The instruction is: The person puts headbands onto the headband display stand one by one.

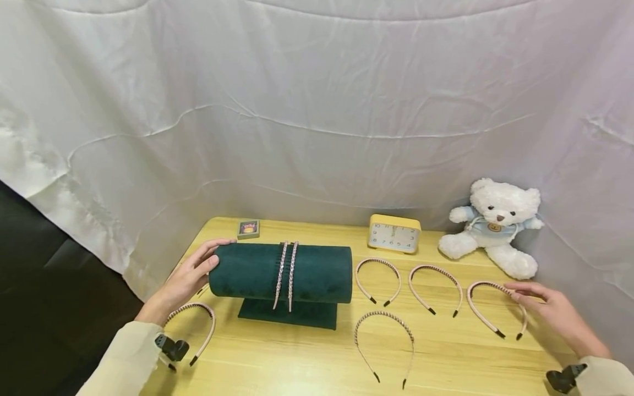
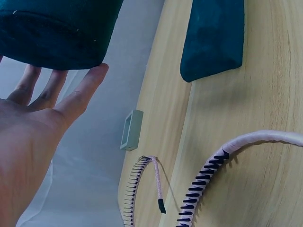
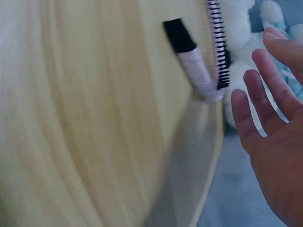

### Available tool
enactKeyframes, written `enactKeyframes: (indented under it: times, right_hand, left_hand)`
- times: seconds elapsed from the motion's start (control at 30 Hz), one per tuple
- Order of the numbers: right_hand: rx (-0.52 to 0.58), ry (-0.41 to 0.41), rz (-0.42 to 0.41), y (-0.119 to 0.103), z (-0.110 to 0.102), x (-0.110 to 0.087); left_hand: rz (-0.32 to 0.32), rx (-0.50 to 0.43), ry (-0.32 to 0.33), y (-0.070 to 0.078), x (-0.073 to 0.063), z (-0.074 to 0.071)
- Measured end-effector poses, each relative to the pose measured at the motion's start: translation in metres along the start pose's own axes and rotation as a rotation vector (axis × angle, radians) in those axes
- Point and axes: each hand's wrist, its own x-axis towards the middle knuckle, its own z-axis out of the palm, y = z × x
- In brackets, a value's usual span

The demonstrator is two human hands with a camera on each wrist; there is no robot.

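The left hand (image 1: 190,275) is at the left end of a dark green display roll (image 1: 322,273) — its fingers extended and spread, fingertips touching the end edge. The roll lies horizontally above its flat green base (image 1: 312,317), which rests on the bench (image 1: 277,363). Two braided headbands (image 1: 292,275) are fitted over the roll, side by side near its middle. The right hand (image 1: 550,308) is at the rightmost headband (image 1: 487,284), which lies on the bench; its fingers are extended and spread, and whether the fingertips make contact cannot be told. To the left of that headband lie a middle headband (image 1: 436,267) and a further headband (image 1: 378,260), with a front headband (image 1: 383,314) nearer the wearer. Left of the roll, a headband (image 1: 212,330) lies partly hidden by the left arm. Along the rear — a small box (image 1: 248,229), a yellow clock (image 1: 394,235) and a seated white teddy bear (image 1: 500,220).
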Motion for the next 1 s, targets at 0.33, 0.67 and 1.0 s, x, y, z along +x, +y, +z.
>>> enactKeyframes:
  times: [0.33,0.67,1.0]
  right_hand:
    - [0.004,-0.011,-0.069,0.017,0.009,0.006]
    - [-0.042,-0.021,-0.053,0.027,0.009,0.004]
    - [-0.071,-0.045,-0.109,0.025,0.011,-0.002]
  left_hand:
    - [0.004,-0.008,-0.004,-0.001,0.001,-0.001]
    - [-0.001,-0.010,-0.003,-0.001,0.001,-0.001]
    - [0.007,-0.026,-0.011,0.000,0.001,-0.002]
